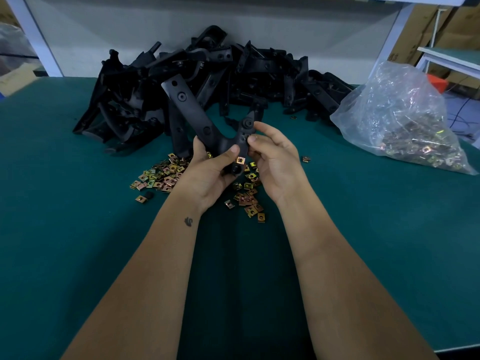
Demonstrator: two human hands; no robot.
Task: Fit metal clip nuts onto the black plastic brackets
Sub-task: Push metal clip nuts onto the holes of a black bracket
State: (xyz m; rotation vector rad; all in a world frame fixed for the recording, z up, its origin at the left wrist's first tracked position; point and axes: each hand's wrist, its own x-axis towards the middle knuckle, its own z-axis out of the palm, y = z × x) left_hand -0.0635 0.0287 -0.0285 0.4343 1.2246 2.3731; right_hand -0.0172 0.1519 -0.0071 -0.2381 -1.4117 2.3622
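While our left hand (207,175) wraps its grip round the crook of the black bracket (205,123), a clip nut (240,160) already sits on the arm just below that thumb. Our right hand (272,154) pinches the same arm just above, fingers curled on its edge; whether a nut is between them we cannot tell. We should keep the left grip firm and press squarely. Loose nuts (161,175) lie on the green surface (78,229) beneath both grips.

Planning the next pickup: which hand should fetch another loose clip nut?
Probably right hand: only its fingertips touch the bracket, while the left hand grips it; loose clip nuts lie below.
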